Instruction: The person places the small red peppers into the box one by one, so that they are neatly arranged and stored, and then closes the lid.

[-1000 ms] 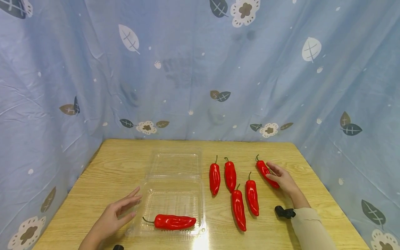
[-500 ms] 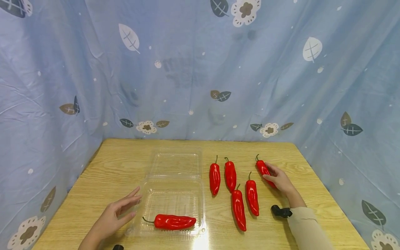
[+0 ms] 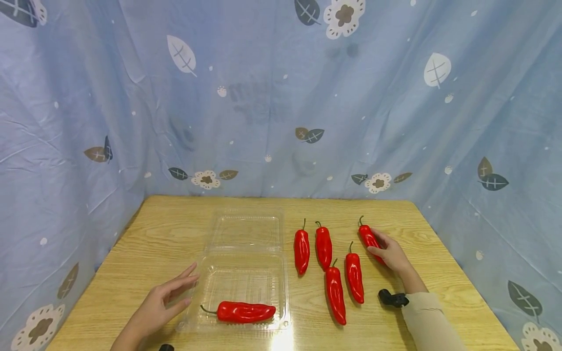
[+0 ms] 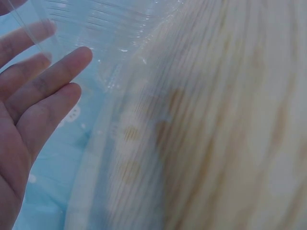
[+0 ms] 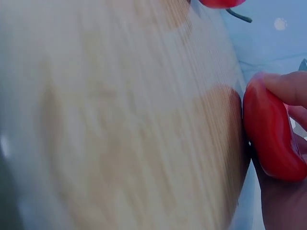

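In the head view my right hand [image 3: 392,253] holds a long red chili pepper [image 3: 368,237] at the right of the table, thumb on one side and fingers on the other. From the right wrist, this pepper's rounded lower end [image 5: 271,127] shows between thumb and fingers, close to the wood. My left hand [image 3: 155,307] is relaxed beside the left edge of a clear plastic clamshell box [image 3: 232,280], its fingers spread and holding nothing. Another red chili pepper [image 3: 246,312] lies crosswise in the box's front half. The left wrist view has the left hand [image 4: 33,110] near the transparent plastic.
Several red chili peppers lie between the box and my right hand, among them one [image 3: 301,252] nearest the box and one [image 3: 335,296] nearest the front. The box's lid [image 3: 248,231] is folded back flat. A blue patterned curtain [image 3: 263,97] surrounds the wooden table [image 3: 171,224].
My right hand has moved slightly left and closed its fingers around the pepper, which has shifted a little. The left hand and the box have stayed put.
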Motion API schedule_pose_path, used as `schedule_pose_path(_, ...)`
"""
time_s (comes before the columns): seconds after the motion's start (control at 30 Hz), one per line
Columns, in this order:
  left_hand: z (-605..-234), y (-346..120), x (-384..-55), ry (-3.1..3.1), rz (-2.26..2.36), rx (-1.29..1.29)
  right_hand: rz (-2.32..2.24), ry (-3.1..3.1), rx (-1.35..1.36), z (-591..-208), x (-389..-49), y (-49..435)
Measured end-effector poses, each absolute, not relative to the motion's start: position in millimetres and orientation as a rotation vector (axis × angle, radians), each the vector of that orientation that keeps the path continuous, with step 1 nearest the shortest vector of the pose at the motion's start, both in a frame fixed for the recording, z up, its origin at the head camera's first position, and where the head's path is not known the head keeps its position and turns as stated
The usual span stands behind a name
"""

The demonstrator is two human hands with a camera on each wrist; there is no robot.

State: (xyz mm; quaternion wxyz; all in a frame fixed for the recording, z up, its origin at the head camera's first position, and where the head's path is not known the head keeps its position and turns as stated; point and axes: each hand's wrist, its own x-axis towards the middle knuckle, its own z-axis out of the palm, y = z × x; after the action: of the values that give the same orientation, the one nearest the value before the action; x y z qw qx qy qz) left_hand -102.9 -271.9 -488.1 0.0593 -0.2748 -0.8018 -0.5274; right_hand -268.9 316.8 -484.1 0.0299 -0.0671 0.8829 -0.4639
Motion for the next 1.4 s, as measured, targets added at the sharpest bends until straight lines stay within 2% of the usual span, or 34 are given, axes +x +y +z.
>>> schedule_pose_path(0.97,-490.3,-273.5,-104.4,-2.390,-1.599,-0.883,-1.481,2.714,-0.018,-482.2,-257.9,315.5)
schedule_pose_path(1.4,-490.9,-274.3,-104.4,-2.421,-1.603,-0.852,-1.612,2.655,-0.081,-472.9,-249.1,308.8)
